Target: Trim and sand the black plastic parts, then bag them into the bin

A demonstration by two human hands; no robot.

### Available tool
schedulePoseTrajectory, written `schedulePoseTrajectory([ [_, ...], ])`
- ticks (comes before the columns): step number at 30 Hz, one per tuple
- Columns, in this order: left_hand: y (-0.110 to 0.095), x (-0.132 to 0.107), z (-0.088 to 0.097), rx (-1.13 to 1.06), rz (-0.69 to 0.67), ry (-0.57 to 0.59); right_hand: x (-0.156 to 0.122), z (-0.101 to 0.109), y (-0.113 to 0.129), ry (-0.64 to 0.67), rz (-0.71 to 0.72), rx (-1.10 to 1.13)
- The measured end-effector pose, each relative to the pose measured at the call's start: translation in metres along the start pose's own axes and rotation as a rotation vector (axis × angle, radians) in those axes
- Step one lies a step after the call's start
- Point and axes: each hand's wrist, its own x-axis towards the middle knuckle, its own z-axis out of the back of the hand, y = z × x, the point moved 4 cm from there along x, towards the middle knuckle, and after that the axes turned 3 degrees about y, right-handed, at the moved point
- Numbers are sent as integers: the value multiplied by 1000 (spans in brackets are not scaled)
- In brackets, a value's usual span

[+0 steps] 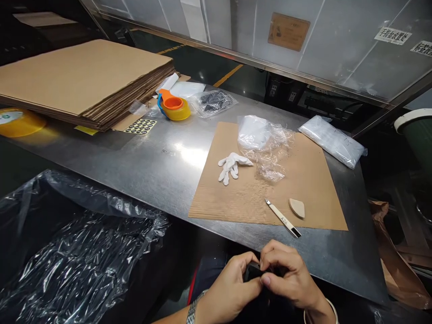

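My left hand (232, 288) and my right hand (290, 276) meet just below the near edge of the metal table (162, 166). Both are closed around a small dark object (254, 271) held between them; most of it is hidden by the fingers. A thin white blade tool marked A26 (282, 218) and a small beige wedge (297, 208) lie on a cardboard sheet (236, 198) just beyond my hands. A white glove (231, 165) rests farther up that sheet, beside crumpled clear plastic bags (266, 146).
A stack of flat cardboard (81, 76) fills the far left, with a yellow tape roll (18, 122) beside it. An orange and yellow tape dispenser (175, 108), a sticker sheet (141, 126) and bagged items (332, 140) sit farther back. A black plastic-lined bin (77, 252) stands at my left.
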Motion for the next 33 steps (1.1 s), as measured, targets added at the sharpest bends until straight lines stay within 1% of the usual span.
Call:
schedulePoseTrajectory([
  [3, 1, 1, 0, -34, 47, -6, -1, 0, -3, -34, -11, 18],
  [5, 0, 0, 1, -58, 33, -18, -1, 0, -4, -31, -14, 24],
  [7, 1, -1, 1, -108, 15, 4, -2, 0, -4, -17, -12, 34],
  [9, 7, -2, -2, -275, 41, 74, -2, 1, -5, -28, -2, 64],
  [11, 18, -3, -7, -511, 132, 197, 1, 3, -7, -88, -1, 96],
  [12, 23, -3, -9, -604, 186, 249, 3, 4, -11, -142, -15, 111],
  [14, 30, 0, -10, -702, 259, 287, 8, 8, -20, -284, -66, 132],
  [15, 30, 4, -7, -722, 264, 269, 10, 10, -26, -358, -94, 139],
  [16, 29, 8, -3, -744, 240, 220, 12, 12, -31, -428, -118, 144],
  [18, 20, 17, 8, -802, 146, 96, 13, 15, -37, -523, -143, 140],
  [20, 9, 24, 18, -853, 69, 0, 12, 14, -37, -543, -153, 130],
  [22, 0, 27, 26, -870, 39, -53, 9, 10, -33, -479, -179, 66],
  [24, -6, 28, 32, -865, 16, -86, 6, 4, -28, -359, -193, -79],
  [25, -8, 28, 35, -859, 5, -101, 6, 3, -25, -314, -182, -183],
  [26, -9, 29, 37, -853, -7, -119, 7, 5, -24, -298, -158, -319],
  [28, -9, 29, 42, -846, -28, -178, 11, 15, -26, -357, -108, -622],
  [30, -9, 29, 46, -839, -34, -244, 18, 31, -36, -471, -101, -878],
  [32, -10, 28, 48, -839, -45, -296, 25, 47, -52, -540, -132, -1013],
  [33, -11, 28, 49, -842, -55, -316, 28, 53, -61, -546, -146, -1043],
])
